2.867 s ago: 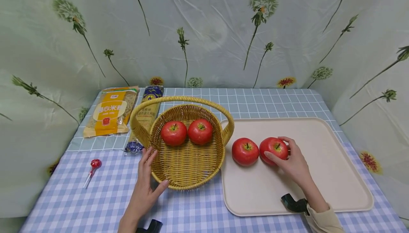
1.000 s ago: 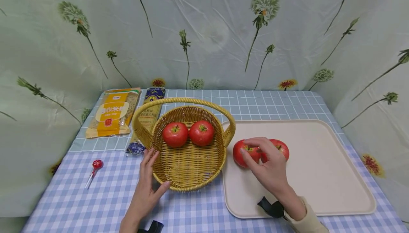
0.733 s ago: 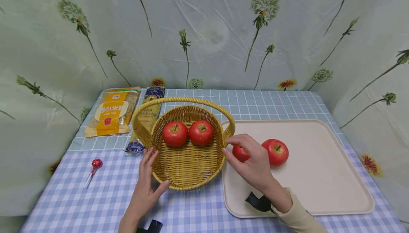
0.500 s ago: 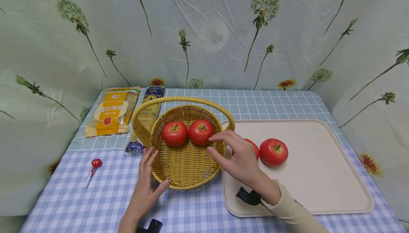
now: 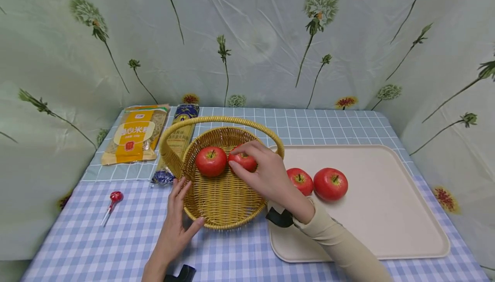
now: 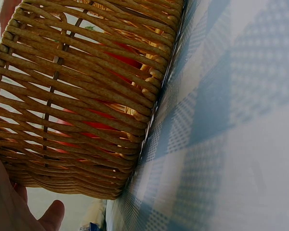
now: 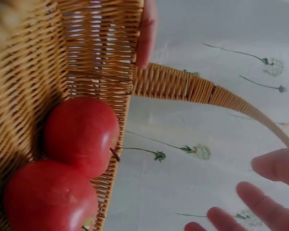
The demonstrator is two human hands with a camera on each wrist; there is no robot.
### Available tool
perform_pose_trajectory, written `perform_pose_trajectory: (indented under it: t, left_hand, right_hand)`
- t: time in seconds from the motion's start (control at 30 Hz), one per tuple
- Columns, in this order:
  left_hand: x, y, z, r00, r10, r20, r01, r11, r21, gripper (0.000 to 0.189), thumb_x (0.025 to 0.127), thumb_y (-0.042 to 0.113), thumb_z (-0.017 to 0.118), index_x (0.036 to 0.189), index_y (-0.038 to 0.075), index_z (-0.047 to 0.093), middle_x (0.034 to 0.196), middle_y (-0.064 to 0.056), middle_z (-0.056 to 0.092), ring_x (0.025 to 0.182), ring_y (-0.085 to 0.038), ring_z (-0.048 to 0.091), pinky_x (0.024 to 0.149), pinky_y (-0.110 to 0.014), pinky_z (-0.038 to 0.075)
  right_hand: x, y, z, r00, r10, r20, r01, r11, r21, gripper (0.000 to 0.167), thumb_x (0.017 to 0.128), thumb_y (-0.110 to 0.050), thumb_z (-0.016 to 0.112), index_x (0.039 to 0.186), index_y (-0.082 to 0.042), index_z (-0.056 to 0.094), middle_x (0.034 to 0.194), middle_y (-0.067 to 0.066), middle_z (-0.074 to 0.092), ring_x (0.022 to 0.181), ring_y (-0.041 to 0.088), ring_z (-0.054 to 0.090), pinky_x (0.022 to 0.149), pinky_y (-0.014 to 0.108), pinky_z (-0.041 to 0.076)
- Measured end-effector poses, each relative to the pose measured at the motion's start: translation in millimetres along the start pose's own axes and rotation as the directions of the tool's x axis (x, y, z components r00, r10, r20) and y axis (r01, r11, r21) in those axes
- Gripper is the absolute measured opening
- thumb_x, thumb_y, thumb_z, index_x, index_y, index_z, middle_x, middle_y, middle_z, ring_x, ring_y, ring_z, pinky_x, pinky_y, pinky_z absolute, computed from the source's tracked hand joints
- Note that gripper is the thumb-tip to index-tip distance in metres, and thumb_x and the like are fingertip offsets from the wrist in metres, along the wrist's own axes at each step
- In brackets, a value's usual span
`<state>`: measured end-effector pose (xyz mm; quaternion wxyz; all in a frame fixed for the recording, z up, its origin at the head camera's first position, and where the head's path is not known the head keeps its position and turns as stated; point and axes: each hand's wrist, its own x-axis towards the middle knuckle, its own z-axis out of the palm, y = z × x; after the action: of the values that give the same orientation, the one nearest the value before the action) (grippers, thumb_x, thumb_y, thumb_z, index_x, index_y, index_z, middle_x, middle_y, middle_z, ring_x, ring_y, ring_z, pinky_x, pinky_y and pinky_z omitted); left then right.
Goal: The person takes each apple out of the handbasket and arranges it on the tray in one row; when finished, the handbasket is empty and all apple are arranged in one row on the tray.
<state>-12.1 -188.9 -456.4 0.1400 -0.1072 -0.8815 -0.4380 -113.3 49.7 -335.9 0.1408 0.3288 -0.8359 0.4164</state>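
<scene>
A wicker basket (image 5: 224,206) with an arched handle holds two red apples, a left one (image 5: 211,161) and a right one (image 5: 243,162). My left hand (image 5: 175,226) touches the basket's near left side, its fingers and thumb spread along the rim. Over the basket's right side hovers my right hand (image 5: 267,172), partly covering the right apple in the head view. The right wrist view shows its fingers (image 7: 262,204) apart from the apples, with nothing between them. Two more red apples, one nearer the basket (image 5: 300,182) and one farther right (image 5: 330,184), sit on a beige tray (image 5: 390,213).
Behind the basket on the left lie a yellow-labelled food bag (image 5: 133,136) and a long blue-and-gold packet (image 5: 181,138). A red lollipop (image 5: 115,197) is on the checked tablecloth (image 5: 89,239). A floral curtain (image 5: 255,58) encloses the table's back and sides.
My right hand has let go of the farther-right apple on the tray and moved left, past the other tray apple, to above the basket. My left hand has stayed at the basket.
</scene>
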Motion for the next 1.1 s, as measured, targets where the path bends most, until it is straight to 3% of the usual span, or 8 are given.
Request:
perform_pose_trajectory:
  t: [0.13,0.33,0.57,0.9,1.1]
  left_hand:
    - [-0.1,0.2,-0.4,1.0,-0.005,0.002,0.005,1.0,0.005,0.087,0.079,0.013,0.072,0.151,0.012,0.022,0.156,-0.004,0.008,0.143,-0.028,-0.005,0.108,-0.057,0.012]
    - [-0.4,-1.0,0.7,1.0,0.006,-0.001,-0.005,1.0,0.002,0.087,0.079,0.013,0.072,0.151,0.011,0.023,0.156,-0.005,0.009,0.142,-0.03,-0.005,0.107,-0.06,0.013]
    - [-0.6,0.4,0.7,1.0,-0.015,0.001,0.015,1.0,0.01,0.087,0.079,0.014,0.072,0.15,0.011,0.023,0.156,-0.004,0.009,0.142,-0.029,-0.005,0.106,-0.063,0.013]
    - [-0.8,1.3,0.3,1.0,-0.019,0.0,0.019,1.0,0.024,0.086,0.079,0.014,0.072,0.15,0.011,0.023,0.156,-0.002,0.009,0.142,-0.031,-0.005,0.107,-0.061,0.013]
    - [-0.5,1.6,0.5,1.0,-0.021,0.001,0.021,1.0,0.011,0.086,0.079,0.013,0.072,0.151,0.011,0.023,0.156,-0.002,0.009,0.142,-0.031,-0.005,0.106,-0.063,0.014]
  right_hand:
    - [9.2,-0.7,5.2,0.994,0.1,0.052,-0.097,0.994,-0.052,0.025,0.086,-0.028,0.068,0.107,-0.014,0.068,0.108,-0.003,0.06,0.089,0.008,0.06,0.069,0.019,0.05]
    - [16.2,2.7,9.9,0.957,0.238,0.165,-0.223,0.969,-0.105,0.038,0.086,-0.035,0.068,0.117,-0.013,0.066,0.114,0.003,0.058,0.097,0.015,0.057,0.075,0.027,0.05]
    - [16.7,11.4,14.0,0.92,0.294,0.258,-0.264,0.953,-0.146,0.047,0.086,-0.035,0.069,0.122,-0.007,0.064,0.12,0.01,0.055,0.11,0.026,0.051,0.085,0.037,0.047]
    - [15.7,20.2,19.4,0.879,0.367,0.303,-0.321,0.928,-0.191,0.048,0.086,-0.032,0.07,0.124,-0.003,0.062,0.134,0.022,0.045,0.119,0.038,0.044,0.09,0.046,0.045]
    - [15.4,23.0,22.6,0.859,0.407,0.311,-0.354,0.911,-0.213,0.047,0.086,-0.031,0.07,0.124,-0.004,0.061,0.123,0.021,0.049,0.107,0.033,0.051,0.085,0.042,0.047]
